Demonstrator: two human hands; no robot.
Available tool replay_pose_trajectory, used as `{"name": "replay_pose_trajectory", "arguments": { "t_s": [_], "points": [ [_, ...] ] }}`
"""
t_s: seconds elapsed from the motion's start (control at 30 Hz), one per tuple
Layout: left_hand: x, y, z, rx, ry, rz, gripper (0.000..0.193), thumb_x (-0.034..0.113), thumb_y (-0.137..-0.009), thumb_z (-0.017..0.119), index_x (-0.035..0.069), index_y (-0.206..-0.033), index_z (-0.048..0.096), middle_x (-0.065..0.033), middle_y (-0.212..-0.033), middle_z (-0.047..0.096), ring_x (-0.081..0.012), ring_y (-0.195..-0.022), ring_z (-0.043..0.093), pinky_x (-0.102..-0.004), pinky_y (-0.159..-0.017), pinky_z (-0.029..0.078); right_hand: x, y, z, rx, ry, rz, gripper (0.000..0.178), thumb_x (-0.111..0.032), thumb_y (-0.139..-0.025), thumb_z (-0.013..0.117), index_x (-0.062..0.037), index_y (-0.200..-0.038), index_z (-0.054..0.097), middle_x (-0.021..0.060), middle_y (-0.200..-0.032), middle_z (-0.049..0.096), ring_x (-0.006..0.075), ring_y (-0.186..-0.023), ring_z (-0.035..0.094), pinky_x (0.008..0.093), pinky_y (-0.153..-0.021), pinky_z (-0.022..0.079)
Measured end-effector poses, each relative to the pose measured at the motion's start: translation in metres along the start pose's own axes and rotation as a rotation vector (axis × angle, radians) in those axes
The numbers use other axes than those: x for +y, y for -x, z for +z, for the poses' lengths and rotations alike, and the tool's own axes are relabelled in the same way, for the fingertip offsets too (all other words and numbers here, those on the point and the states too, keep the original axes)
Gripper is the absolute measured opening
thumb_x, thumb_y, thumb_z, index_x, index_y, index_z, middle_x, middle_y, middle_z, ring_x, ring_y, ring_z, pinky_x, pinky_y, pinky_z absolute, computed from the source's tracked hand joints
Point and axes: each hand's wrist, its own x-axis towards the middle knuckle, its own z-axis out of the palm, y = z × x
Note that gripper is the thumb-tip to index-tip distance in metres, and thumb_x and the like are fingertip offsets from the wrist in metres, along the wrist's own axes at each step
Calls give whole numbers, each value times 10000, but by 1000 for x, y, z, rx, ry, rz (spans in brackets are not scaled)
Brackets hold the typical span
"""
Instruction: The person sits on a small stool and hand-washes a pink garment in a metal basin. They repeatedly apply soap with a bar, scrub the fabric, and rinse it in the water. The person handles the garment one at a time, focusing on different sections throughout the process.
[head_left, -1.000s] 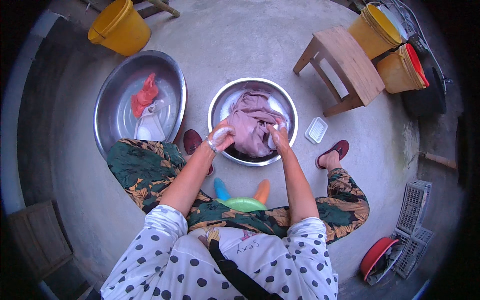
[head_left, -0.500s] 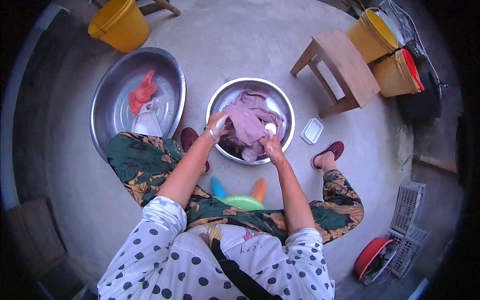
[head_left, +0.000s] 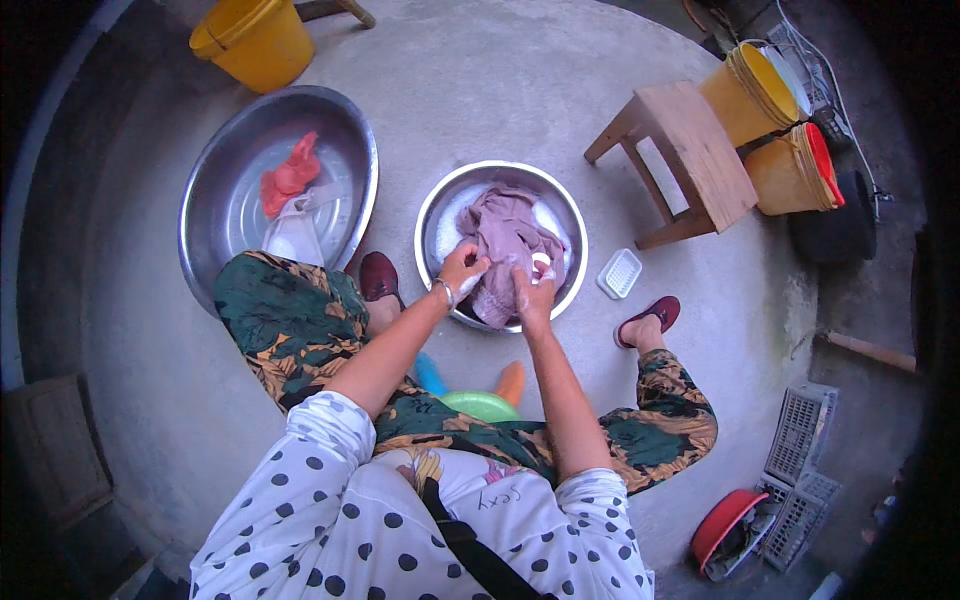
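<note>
we'd tag this as a home washing area, yard or indoors we can't tell: bare concrete floor point(head_left: 470, 90), metal basin point(head_left: 501, 166) with suds and a mauve garment point(head_left: 507, 215), larger metal basin point(head_left: 222, 190) with white cloth point(head_left: 293, 237). we also see household stuff around: yellow buckets point(head_left: 268, 55), low wooden stool point(head_left: 690, 145), grey plastic crates point(head_left: 800, 430), red tub point(head_left: 722, 522).

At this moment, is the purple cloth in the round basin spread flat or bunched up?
Bunched up. The cloth lies in heaped, uneven folds inside the basin, and the left hand touches it.
</note>
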Motion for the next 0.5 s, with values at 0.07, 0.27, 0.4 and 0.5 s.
{"name": "replay_pose_trajectory", "arguments": {
  "t_s": [0.07, 0.27, 0.4, 0.5],
  "points": [
    [4, 1, 2, -4, 149, -50, 139, 118, -743, 624, 38, -780, 516, 33, -663, 488, -45, -599, 432, -212, -535, 369, -31, 11, -11, 167, 266, -299, 366, -241, -733, 637, 12, -977, 533, 141, -807, 552, 247, -798, 530, 329, -774, 401],
    [48, 14, 7, -98, 20, -57, 191, 191, -777, 607, 25, -865, 569, 10, -752, 571, -54, -660, 497, -207, -590, 414, -32, 10, -9, -151, -298, 6, 278, -247, -722, 670, -4, -829, 588, 62, -702, 583, 142, -626, 543, 262, -591, 440],
    [48, 16, -2, -121, -131, 24, 166, 183, -759, 608, 19, -776, 590, 10, -664, 564, -59, -620, 497, -222, -569, 413, -42, 11, -17, -321, -66, -89, 235, -218, -776, 579, 9, -834, 600, 81, -688, 610, 141, -612, 565, 274, -579, 453],
    [49, 17, 0, -59, -278, 50, 160, 173, -713, 628, 19, -732, 589, -2, -644, 563, -60, -595, 488, -226, -550, 410, -26, 5, -12, -109, 71, -90, 202, -184, -799, 506, 7, -798, 571, 55, -659, 575, 138, -562, 543, 279, -566, 459]
  ]
}}
